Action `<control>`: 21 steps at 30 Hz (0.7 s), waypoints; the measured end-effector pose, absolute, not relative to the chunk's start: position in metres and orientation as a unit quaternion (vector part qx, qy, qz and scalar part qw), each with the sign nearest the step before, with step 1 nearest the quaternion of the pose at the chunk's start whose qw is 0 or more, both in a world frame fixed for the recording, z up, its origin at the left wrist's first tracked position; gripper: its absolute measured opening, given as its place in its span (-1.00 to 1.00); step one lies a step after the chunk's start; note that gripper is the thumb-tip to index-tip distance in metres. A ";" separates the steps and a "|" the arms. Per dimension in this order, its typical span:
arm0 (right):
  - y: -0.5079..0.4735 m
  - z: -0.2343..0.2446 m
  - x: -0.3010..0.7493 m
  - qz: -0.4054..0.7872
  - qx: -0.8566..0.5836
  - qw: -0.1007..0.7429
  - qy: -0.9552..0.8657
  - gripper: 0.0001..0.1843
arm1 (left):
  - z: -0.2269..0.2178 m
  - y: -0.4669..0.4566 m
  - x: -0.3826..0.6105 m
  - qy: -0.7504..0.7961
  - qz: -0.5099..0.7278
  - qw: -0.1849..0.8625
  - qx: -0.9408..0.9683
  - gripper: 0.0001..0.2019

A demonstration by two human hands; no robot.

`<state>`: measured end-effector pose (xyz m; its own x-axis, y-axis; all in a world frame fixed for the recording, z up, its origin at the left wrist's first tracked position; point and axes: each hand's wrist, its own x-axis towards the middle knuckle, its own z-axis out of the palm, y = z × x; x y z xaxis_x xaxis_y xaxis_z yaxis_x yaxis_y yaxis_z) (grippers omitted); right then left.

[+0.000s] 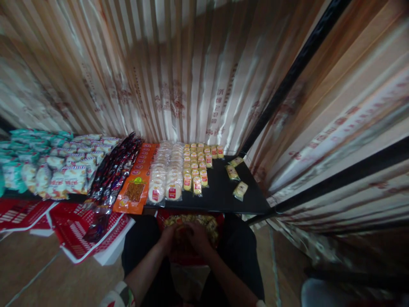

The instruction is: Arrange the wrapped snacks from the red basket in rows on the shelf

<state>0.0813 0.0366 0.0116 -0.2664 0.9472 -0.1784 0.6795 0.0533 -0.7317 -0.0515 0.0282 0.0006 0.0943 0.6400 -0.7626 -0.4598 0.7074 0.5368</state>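
Note:
My left hand (168,237) and my right hand (197,236) are close together over a red basket (221,221) between my knees. Small yellow wrapped snack packets (209,225) fill the basket. The fingers of both hands look curled inward, in shadow. A small orange-red patch shows between them, but what they hold is too dark to name. Just beyond, on the black table (223,200), stand rows of yellow wrapped cakes (197,183). Several paler yellow packets (240,190) lie loose at the table's right end.
Round white crackers in clear wrap (174,189), an orange bag of sticks (136,189), dark purple packets (111,175), white bags (75,179) and green bags (14,177) line the table leftward. Red baskets (86,226) stand below. Pleated curtains (191,85) and black poles (294,64) enclose the place.

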 end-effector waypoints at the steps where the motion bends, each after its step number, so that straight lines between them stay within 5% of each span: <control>1: 0.036 0.015 0.083 0.367 -0.576 0.180 -0.708 -0.61 | 0.003 0.028 -0.051 0.550 0.375 0.742 0.079 -0.81; 11: 0.034 0.042 0.100 0.341 -0.597 0.211 -0.694 -0.54 | 0.042 0.028 -0.056 0.505 0.365 0.772 0.123 -0.81; 21: 0.035 0.052 0.115 0.543 -0.559 0.383 -0.496 -0.62 | 0.053 0.026 -0.031 0.437 0.394 0.801 0.106 -0.81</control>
